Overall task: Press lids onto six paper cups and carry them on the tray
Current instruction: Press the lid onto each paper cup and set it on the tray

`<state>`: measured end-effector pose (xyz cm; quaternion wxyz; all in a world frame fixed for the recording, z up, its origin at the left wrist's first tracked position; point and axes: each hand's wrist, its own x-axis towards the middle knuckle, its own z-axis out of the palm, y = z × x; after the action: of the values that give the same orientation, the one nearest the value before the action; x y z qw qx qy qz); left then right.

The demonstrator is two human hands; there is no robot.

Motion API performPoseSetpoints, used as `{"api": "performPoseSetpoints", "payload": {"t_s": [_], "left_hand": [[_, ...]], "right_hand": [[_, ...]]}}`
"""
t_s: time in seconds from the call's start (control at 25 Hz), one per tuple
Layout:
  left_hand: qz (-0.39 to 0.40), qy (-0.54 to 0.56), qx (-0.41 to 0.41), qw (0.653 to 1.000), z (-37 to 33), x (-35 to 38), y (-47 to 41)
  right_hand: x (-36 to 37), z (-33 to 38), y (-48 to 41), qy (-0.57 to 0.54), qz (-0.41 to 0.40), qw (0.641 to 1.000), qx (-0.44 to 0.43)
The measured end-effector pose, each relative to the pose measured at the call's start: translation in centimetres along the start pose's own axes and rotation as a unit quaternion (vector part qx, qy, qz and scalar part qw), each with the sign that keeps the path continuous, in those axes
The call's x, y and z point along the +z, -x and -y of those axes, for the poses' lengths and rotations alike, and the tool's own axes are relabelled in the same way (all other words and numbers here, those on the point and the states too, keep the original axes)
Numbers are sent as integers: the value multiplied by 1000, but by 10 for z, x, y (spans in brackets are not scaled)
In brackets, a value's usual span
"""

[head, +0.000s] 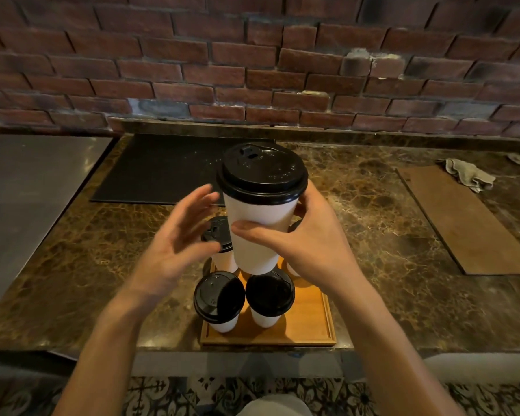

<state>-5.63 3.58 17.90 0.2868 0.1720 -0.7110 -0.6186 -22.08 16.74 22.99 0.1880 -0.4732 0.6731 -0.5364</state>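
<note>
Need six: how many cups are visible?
5 cups: one in the right hand, two at the tray's front, one behind the left hand, one beside the right hand. A sixth may be hidden.

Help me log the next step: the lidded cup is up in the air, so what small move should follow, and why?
Probably lower the held cup onto the bare near-right part of the tray. Its lid looks seated, the right hand grips it above the tray, the left hand is open beside it, and lidded cups already stand at its left.
</note>
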Motion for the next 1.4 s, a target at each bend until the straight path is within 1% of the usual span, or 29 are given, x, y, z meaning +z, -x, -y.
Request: {"api": "performPoseSetpoints", "payload": {"t_s": [0.04, 0.08, 0.12, 0.2, 0.28, 0.48, 0.64, 0.72, 0.76, 0.84, 0.92, 1.04, 1.08, 1.12, 1.24, 1.32, 1.4], "left_hand": [[46, 2, 16, 999, -9, 12, -1], [68, 1, 25, 997, -14, 23, -2], [66, -2, 27, 997, -16, 34, -4], [34, 15, 22, 999, -16, 50, -8], [21, 29, 34, 999, -13, 55, -11], [9, 17, 42, 999, -11, 55, -12], [-27, -17, 62, 998, -16, 60, -10], [-59, -28, 72, 995, -20, 64, -8], [-72, -33, 82, 993, -22, 67, -7], [-87, -57, 93, 990, -26, 72, -6], [-106, -88, 90, 986, -31, 78, -6], [-147, -102, 78, 981, -31, 89, -5], [-162, -107, 70, 979, -31, 92, -6], [-172, -113, 65, 977, -30, 94, -6], [-178, -112, 50, 976, -31, 98, -8], [-170, -103, 48, 979, -34, 94, -10], [-129, -79, 58, 987, -39, 87, -14]], "right_hand": [[-1, 2, 1, 3, 1, 1000, 0], [-1, 4, 2, 5, 2, 1000, -1], [-2, 5, 2, 7, 2, 1000, -2], [-4, 10, 4, 7, 8, 1000, 0], [-7, 13, 5, 3, 22, 1000, 6], [-15, 17, 6, 5, 63, 998, 10], [-28, 33, 6, 47, 104, 993, 7], [-36, 50, 3, 63, 87, 994, 20], [-39, 60, 1, 75, 74, 994, 14], [-41, 80, -8, 131, 50, 990, -28], [-36, 98, -16, 232, 40, 970, -68], [-21, 104, -22, 400, 46, 913, -63], [-15, 102, -21, 428, 40, 901, -59], [-10, 100, -19, 438, 30, 896, -59], [-8, 96, -19, 422, 8, 903, -78], [-15, 94, -25, 357, 9, 926, -118], [-27, 93, -32, 278, 47, 946, -159]]}}
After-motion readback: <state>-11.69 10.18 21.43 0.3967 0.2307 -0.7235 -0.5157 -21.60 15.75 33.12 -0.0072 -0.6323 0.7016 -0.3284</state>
